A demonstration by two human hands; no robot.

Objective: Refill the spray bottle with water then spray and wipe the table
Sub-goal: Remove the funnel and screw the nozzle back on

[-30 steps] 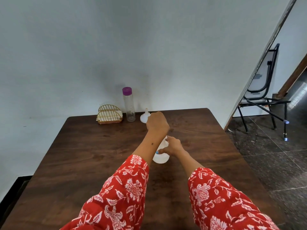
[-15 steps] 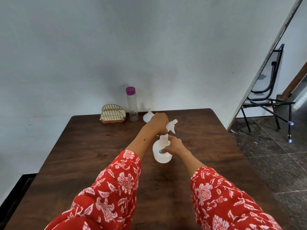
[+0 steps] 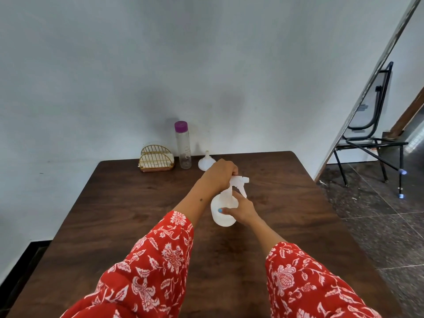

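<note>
1. My left hand [image 3: 220, 172] reaches forward across the middle of the counter, its fingers curled down around the white trigger head [image 3: 239, 181] of the spray bottle, gripping it from above.
2. My right hand [image 3: 241, 208] comes in from the right and holds the bottle's round body, thumb pressed on the near side and fingers wrapped toward the far side. The thumbnail is painted light blue.
3. The spray bottle [image 3: 222, 211] is white and translucent. It stands upright on the counter near its middle, between my two hands, with the nozzle pointing to the right. I cannot tell how much liquid it holds.
4. Both forearms are bare below loose red sleeves [image 3: 160, 260] printed with white flowers, which fill the bottom of the view.
5. The counter [image 3: 128, 214] is dark brown wood with a visible grain, set against a pale grey wall.
6. Along its far edge, by the wall, stand three things in a row: a gold wire napkin holder [image 3: 156, 158] on the left, a tall clear bottle with a purple cap [image 3: 182, 145] just beside it, and a small white funnel [image 3: 206, 162] resting wide end down, just beyond my left hand.
7. To the right, on a dark tiled floor, a black metal chair [image 3: 376, 131] stands well apart from the counter.
</note>
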